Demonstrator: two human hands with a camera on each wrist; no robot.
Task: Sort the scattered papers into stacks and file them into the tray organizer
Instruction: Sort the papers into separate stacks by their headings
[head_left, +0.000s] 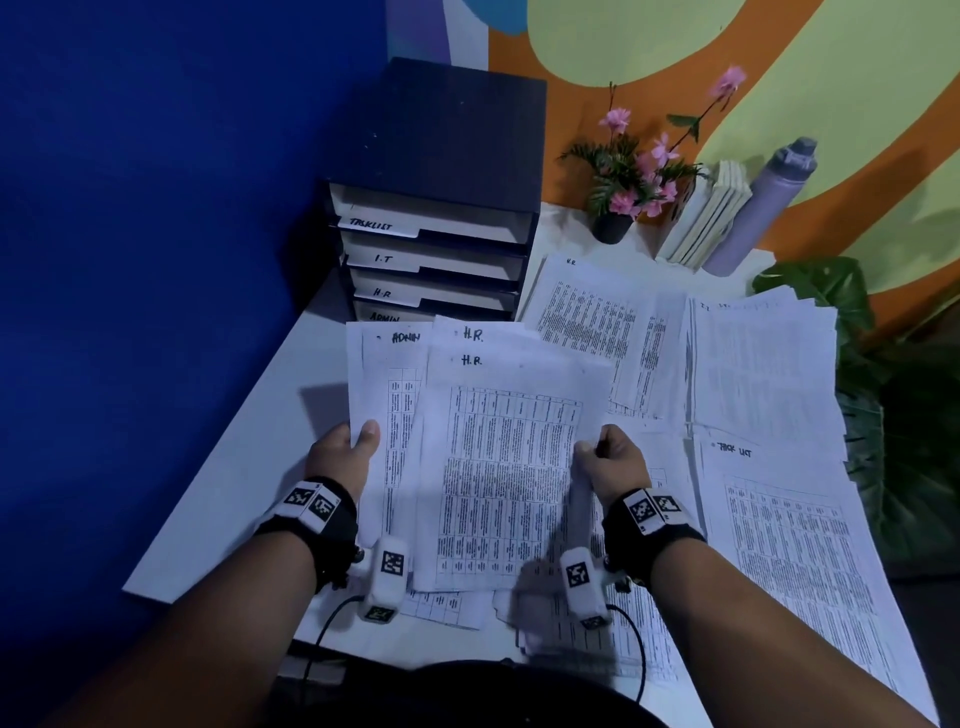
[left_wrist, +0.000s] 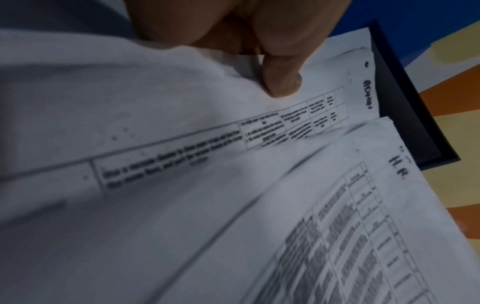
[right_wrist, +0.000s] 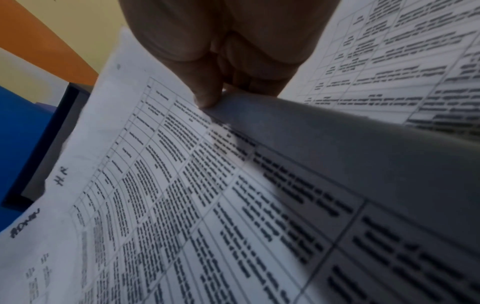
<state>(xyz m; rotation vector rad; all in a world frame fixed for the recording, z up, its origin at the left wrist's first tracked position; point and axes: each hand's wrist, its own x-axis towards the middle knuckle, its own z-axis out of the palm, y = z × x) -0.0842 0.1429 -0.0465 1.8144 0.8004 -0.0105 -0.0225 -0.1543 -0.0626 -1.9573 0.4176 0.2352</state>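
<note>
I hold a fan of printed sheets above the white table. My left hand (head_left: 347, 451) grips a sheet marked ADMIN (head_left: 387, 395) at its left edge, thumb (left_wrist: 281, 82) on top. My right hand (head_left: 613, 457) pinches the curled right edge of the front sheet marked H.R. (head_left: 506, 467), with a second H.R. sheet (head_left: 480, 336) behind it. The dark tray organizer (head_left: 441, 244) stands behind the sheets, its trays labelled TASKLIST, I.T, H.R and ADMIN. Sorted piles lie to the right: an H.R. pile (head_left: 597, 322), an I.T pile (head_left: 763, 374) and a TASK LIST pile (head_left: 795, 540).
A potted pink flower (head_left: 626, 187), a few leaning books (head_left: 704, 218) and a grey bottle (head_left: 763, 202) stand at the back against the painted wall. Large green leaves (head_left: 893, 405) crowd the table's right edge. A blue wall (head_left: 156, 260) rises to the left. More sheets lie under my wrists.
</note>
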